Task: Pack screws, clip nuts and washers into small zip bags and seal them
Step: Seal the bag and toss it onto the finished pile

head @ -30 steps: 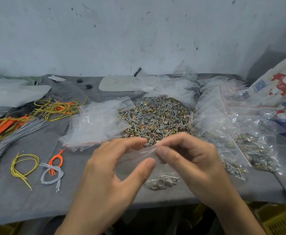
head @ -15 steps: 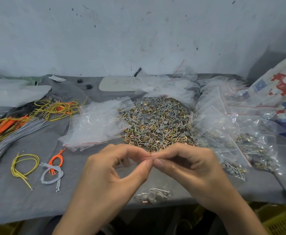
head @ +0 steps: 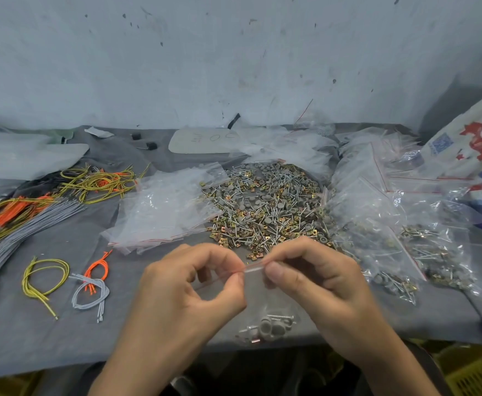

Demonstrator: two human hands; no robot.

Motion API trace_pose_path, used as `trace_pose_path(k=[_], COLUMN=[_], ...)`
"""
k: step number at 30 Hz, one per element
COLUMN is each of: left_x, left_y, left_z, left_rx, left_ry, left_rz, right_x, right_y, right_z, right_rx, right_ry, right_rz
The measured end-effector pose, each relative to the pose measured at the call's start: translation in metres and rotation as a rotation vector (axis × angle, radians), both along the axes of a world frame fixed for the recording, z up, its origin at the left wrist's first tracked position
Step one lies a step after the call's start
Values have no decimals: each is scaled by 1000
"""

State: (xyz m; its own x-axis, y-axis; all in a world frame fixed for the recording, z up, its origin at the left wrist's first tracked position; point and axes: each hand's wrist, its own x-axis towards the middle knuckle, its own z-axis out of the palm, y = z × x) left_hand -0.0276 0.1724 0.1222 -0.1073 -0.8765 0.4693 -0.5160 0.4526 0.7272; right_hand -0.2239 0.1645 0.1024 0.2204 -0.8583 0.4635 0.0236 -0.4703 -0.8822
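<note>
Now both hands, left hand (head: 176,292) and right hand (head: 319,278), pinch the small clear zip bag (head: 262,307) at its red-lined top strip near the table's front edge; flimsy, slippery film, bottom-heavy with hardware, best held at the seal.

left hand (head: 182,292), right hand (head: 319,281): bare | nails (head: 274,272) short

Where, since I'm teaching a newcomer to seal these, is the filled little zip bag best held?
Pinch the zip bag at its red-lined zip strip, from above, both hands side by side, as the left hand and right hand do. The screws and washers sit at the bottom, leaving the strip flat and free.
</note>
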Motion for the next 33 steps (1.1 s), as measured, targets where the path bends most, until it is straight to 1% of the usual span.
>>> trace_pose_path(k=[5,9,15,19,21,25,27,30,31,33], left_x=[8,11,16,22,22,8,-5,-26,-32,-46], left_y=[0,0,2,1,-1,-2,-3,-10,-12,-15], left_z=[-4,-5,-8,-13,-16,-25,-29,-31,-31,-29], left_rx=[21,24,29,34,49,167,192,130,107,99], left_ry=[19,46,35,70,110,228,257,311,321,331], left_rz=[4,27,39,49,22,-117,-159,-162,-159,-181], right_x=[-4,-5,-8,-8,-8,-9,-9,-12,-14,-20], right_y=[-3,-5,-9,-10,-10,-6,-3,2,5,12], right_z=[-4,-9,-15,-11,-10,-9,-10,-18,-22,-32], right_rx=[9,10,36,70,99,160,186,231,246,294], right_ry=[-108,-158,-244,-288,-343,-477,-475,-477,-446,-314], right_rz=[-43,-81,-116,-99,-72,-8,-30,-98,-144,-207])
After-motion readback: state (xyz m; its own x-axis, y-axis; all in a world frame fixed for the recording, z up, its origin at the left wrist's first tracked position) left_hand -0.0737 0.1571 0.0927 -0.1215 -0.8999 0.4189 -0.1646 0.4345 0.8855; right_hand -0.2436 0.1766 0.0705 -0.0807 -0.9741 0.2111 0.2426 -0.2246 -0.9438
